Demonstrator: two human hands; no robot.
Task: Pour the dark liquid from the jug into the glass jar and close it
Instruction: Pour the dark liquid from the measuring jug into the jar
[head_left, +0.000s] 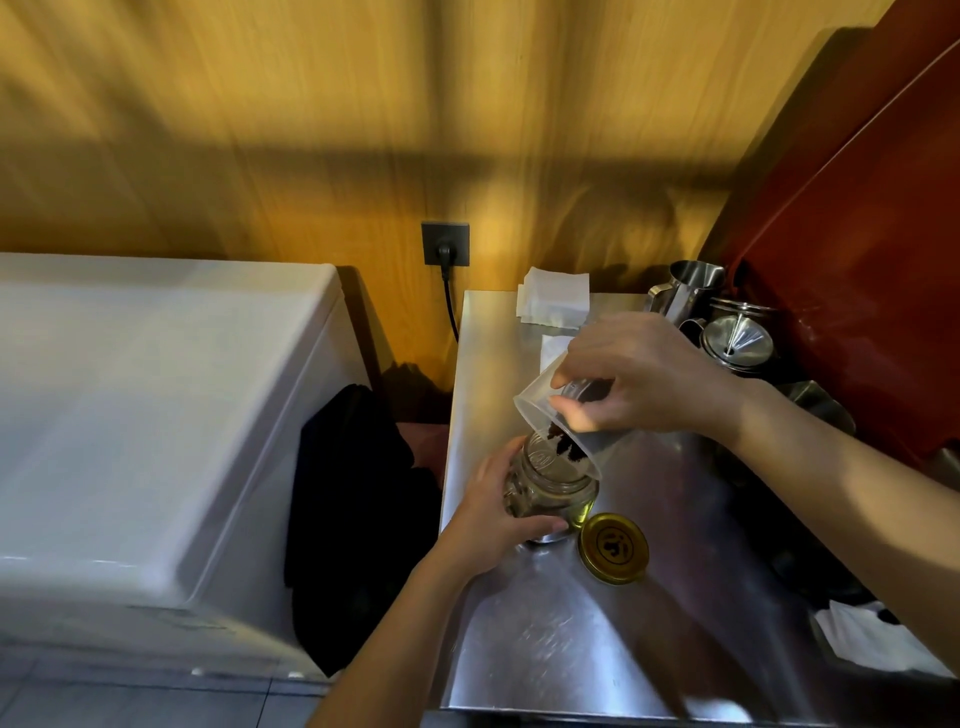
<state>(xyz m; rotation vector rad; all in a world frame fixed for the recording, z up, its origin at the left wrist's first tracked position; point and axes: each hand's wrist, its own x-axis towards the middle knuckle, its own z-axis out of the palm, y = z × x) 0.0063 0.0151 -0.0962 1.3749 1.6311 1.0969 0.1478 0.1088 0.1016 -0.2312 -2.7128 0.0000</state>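
Right hand (644, 374) has its grip clenched around the clear plastic jug (558, 415), tipped mouth-down over the round glass jar (553, 483) near the middle of the frame. Dark liquid (563, 444) sits at the jug's lip. Left hand (496, 512) grips the jar's side on the steel bench (545, 649). The gold metal lid (614, 548) lies just beside the jar.

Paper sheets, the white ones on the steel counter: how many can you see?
3. One paper sheet leans at the counter's back edge, one lies just in front of it, partly behind the right hand, and one lies at the near right corner. More may be stacked underneath.
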